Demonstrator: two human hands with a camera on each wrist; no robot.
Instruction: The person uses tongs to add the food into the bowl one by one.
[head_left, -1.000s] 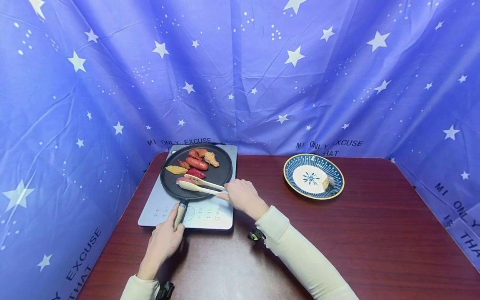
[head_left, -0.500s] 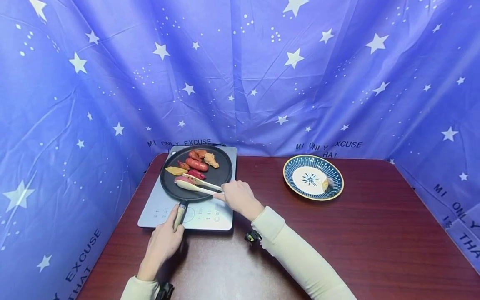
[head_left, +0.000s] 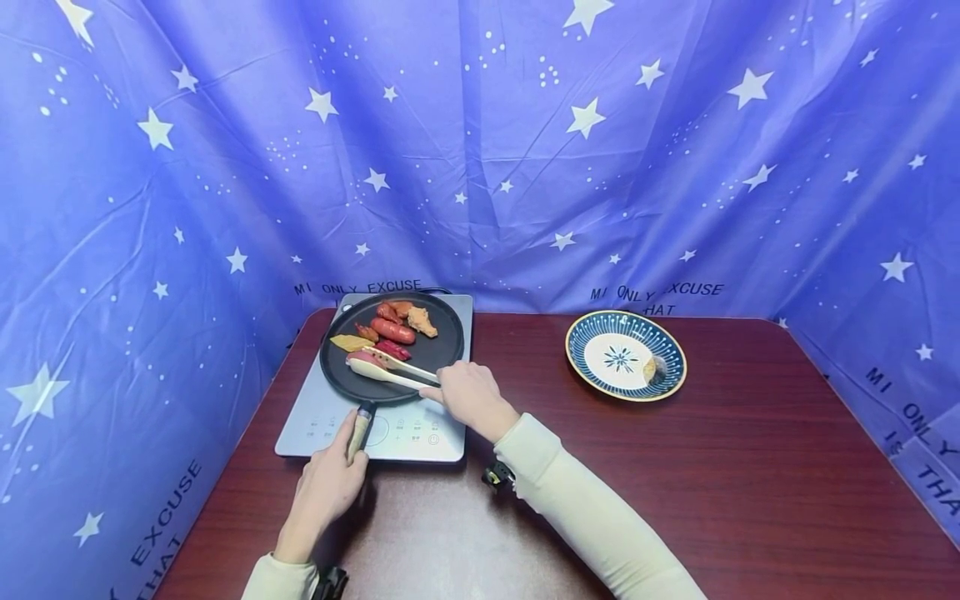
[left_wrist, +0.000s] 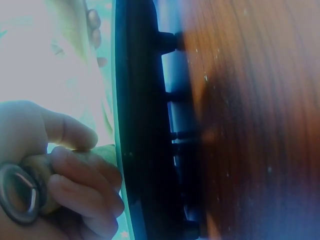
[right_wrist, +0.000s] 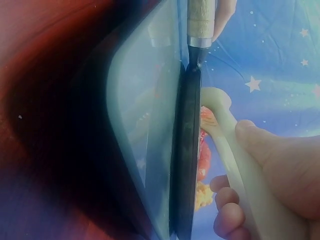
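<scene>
My left hand (head_left: 333, 479) grips the wooden handle (head_left: 359, 433) of a round black frying pan (head_left: 450, 354); in the left wrist view its fingers (left_wrist: 85, 185) curl round that handle. With my right hand (head_left: 474, 398) I hold cream-coloured tongs (head_left: 401, 379), their tips round a pinkish-red piece of food (head_left: 360, 357) near the pan's front left. Part of that piece is hidden by the tongs. Behind it lie a sausage (head_left: 393, 331), a dark red piece (head_left: 393, 349), a yellow slice (head_left: 351, 342), a fried brown piece (head_left: 422, 322) and several reddish pieces.
Beneath the pan is a silver induction cooker (head_left: 300, 433) with a touch panel at its front. A blue-and-white plate (head_left: 592, 383) to the right bears a small brownish piece (head_left: 654, 369) on its right side. The dark red wooden table (head_left: 750, 467) meets starry blue curtains (head_left: 480, 167).
My right hand and the tongs have shifted slightly left, and the pinkish-red piece has slid a little left with them. The left hand stays on the handle.
</scene>
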